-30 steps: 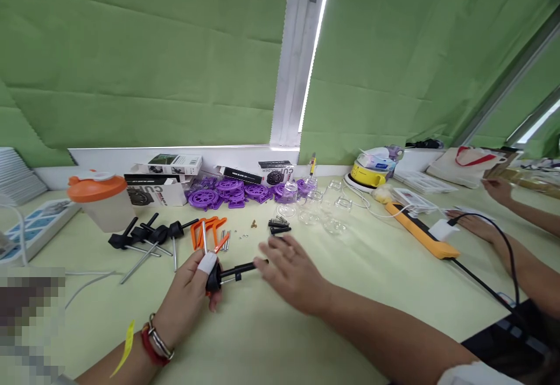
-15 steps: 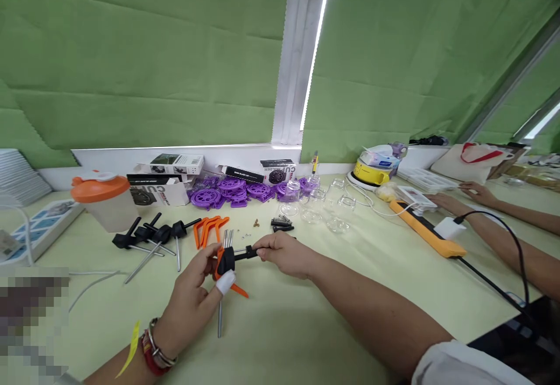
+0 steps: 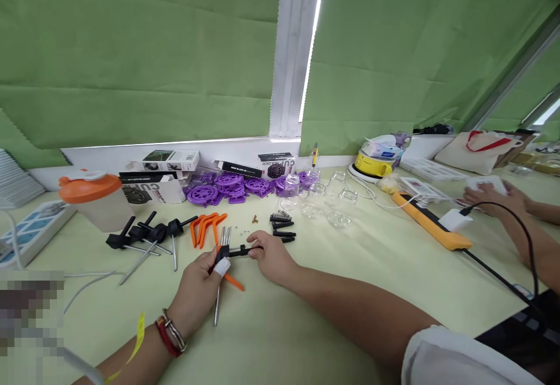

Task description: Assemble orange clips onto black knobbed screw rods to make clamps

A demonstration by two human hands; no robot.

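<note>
Black plastic, the small assembly (image 3: 234, 251) sits between both hands just above the pale green table (image 3: 306, 315). The left hand (image 3: 196, 289) pinches its round end, a taped fingertip pressed on it; the right hand (image 3: 271, 255) closes its fingers on the thin rod end. A steel rod (image 3: 217, 303) and orange piece (image 3: 234, 282) hang below the assembly. Beyond the assembly lie orange clips (image 3: 205, 227), then purple wheels (image 3: 227, 185).

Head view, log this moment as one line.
left hand: grips black part with orange piece and metal rod | right hand: pinches the part's other end | table: purple wheels behind
</note>
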